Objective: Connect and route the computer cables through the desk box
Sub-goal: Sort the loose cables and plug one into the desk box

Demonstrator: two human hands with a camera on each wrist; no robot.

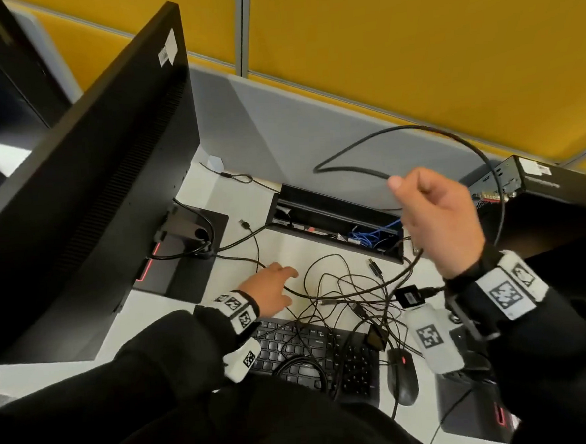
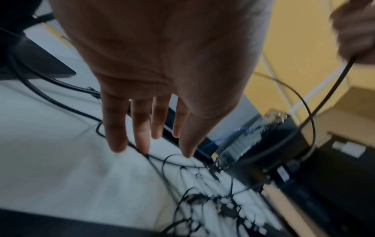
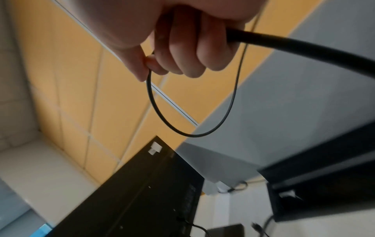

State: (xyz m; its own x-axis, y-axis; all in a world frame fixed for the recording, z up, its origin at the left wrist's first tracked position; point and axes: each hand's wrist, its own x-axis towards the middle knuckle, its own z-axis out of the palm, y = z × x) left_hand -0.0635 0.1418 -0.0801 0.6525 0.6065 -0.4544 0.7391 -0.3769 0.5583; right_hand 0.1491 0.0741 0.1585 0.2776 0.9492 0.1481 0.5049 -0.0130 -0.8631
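Note:
My right hand (image 1: pixel 435 213) is raised above the desk, fingers curled round a black cable (image 1: pixel 451 136) that loops up in front of the grey partition; the wrist view shows the fist (image 3: pixel 182 48) gripping that cable (image 3: pixel 284 46). My left hand (image 1: pixel 271 285) lies low on the white desk with straight fingers (image 2: pixel 140 128) touching a thin black cable (image 2: pixel 158 162). The open black desk box (image 1: pixel 336 219) is sunk in the desk behind both hands, with blue wires (image 1: pixel 374 234) inside. A tangle of black cables (image 1: pixel 351 293) lies in front of it.
A large black monitor (image 1: pixel 92 165) on its stand (image 1: pixel 184 256) fills the left. A small black computer (image 1: pixel 540 186) stands at right. A keyboard (image 1: pixel 310 354) and mouse (image 1: pixel 402 376) lie near me under cables. Yellow and grey partitions (image 1: pixel 313 134) close the back.

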